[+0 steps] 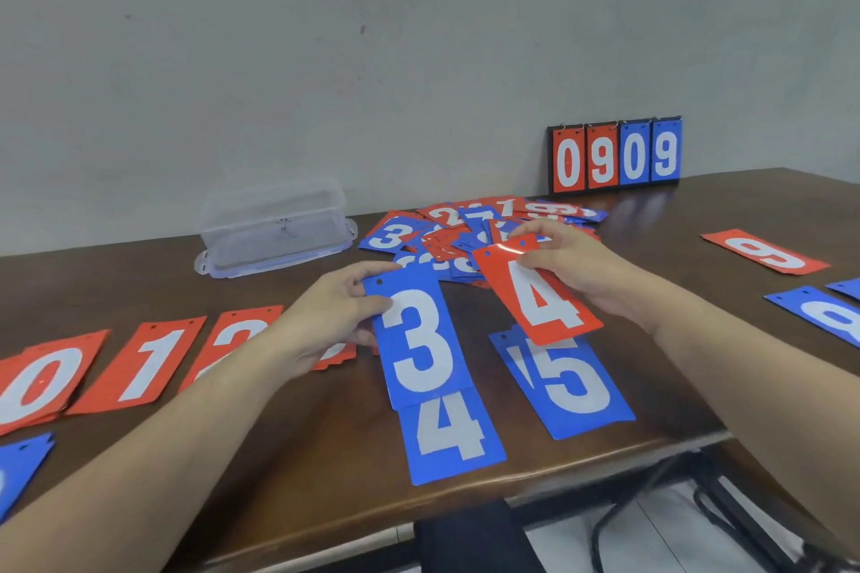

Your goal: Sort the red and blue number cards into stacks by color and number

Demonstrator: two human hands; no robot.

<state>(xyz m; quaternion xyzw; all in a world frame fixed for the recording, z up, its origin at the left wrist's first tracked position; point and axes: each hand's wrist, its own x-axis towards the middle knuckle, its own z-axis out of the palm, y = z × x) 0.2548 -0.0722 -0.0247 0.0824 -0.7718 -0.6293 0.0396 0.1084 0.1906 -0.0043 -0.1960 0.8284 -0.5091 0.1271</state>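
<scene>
Two hands work above the brown table (298,447). Left hand (332,316) pinches the blue 3 card (421,340) at its upper left edge, thumb on the face, fingers curled behind. Below those fingers lies the blue 4 card (453,437), partly covered. Right hand (577,268) pinches the red 4 card (540,293) near its top, tilted above the blue 5 stack (570,386). Beyond both sets of fingertips sits the unsorted pile (470,233).

Even soft light; card glare; edge distortion
</scene>
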